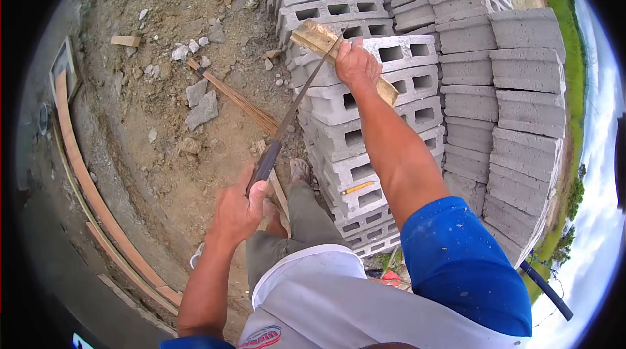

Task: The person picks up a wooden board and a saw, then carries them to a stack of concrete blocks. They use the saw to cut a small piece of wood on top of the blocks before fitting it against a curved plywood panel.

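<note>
My left hand (238,209), slightly blurred, is closed around the dark handle of a handsaw (290,114). Its long narrow blade points up and right, seen nearly edge-on, with the far end against a short wooden board (317,36). My right hand (358,64) grips that board from above, close beside the blade, and hides part of it. The board lies slantwise over the top of stacked hollow concrete blocks (417,47). A yellow pencil-like stick (358,187) rests on a nearer block.
More grey blocks (528,111) are stacked on the right. A stick broom (238,101) lies on the dirt among broken stones (203,109). Long wooden planks (98,189) run along the left, and a small wood offcut (125,41) lies at upper left.
</note>
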The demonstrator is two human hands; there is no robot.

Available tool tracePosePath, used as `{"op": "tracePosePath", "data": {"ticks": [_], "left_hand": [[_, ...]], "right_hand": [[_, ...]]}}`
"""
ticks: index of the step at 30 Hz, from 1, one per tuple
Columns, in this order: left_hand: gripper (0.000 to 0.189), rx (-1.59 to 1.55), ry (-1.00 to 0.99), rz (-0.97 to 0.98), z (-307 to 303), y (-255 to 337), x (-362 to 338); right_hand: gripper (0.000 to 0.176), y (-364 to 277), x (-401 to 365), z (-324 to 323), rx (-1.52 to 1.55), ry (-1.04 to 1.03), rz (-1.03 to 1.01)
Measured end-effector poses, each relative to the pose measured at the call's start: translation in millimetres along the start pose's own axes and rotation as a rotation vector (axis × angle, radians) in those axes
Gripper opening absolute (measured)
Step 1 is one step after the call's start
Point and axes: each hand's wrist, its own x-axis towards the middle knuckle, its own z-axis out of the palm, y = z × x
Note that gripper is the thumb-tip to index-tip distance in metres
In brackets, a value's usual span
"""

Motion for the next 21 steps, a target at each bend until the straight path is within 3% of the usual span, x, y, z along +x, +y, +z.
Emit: {"op": "tracePosePath", "data": {"ticks": [5, 9, 14, 18, 21], "left_hand": [[0.07, 0.142, -0.096, -0.074, -27.6, 28.9, -17.8], [0.064, 0.173, -0.072, -0.001, -51.4, 52.3, -24.5], [0.065, 0.333, -0.037, 0.154, -97.1, 62.8, 8.9], [0.069, 0.347, -0.187, 0.046, -139.2, 75.6, 38.3], [0.067, 0.351, -0.281, 0.112, -161.2, 77.0, 53.9]], "right_hand": [[0.049, 4.5, 1.1, 5.2, 0.058, 0.093, -0.032], [0.055, 2.4, 1.2, 3.8, 0.173, 0.127, -0.066], [0.054, -11.7, 7.1, 2.4, 0.268, 0.073, 0.098], [0.054, -24.7, 7.7, -11.1, 0.324, -0.03, 0.302], [0.055, -32.8, 10.7, -9.9, 0.328, -0.058, 0.433]]}}
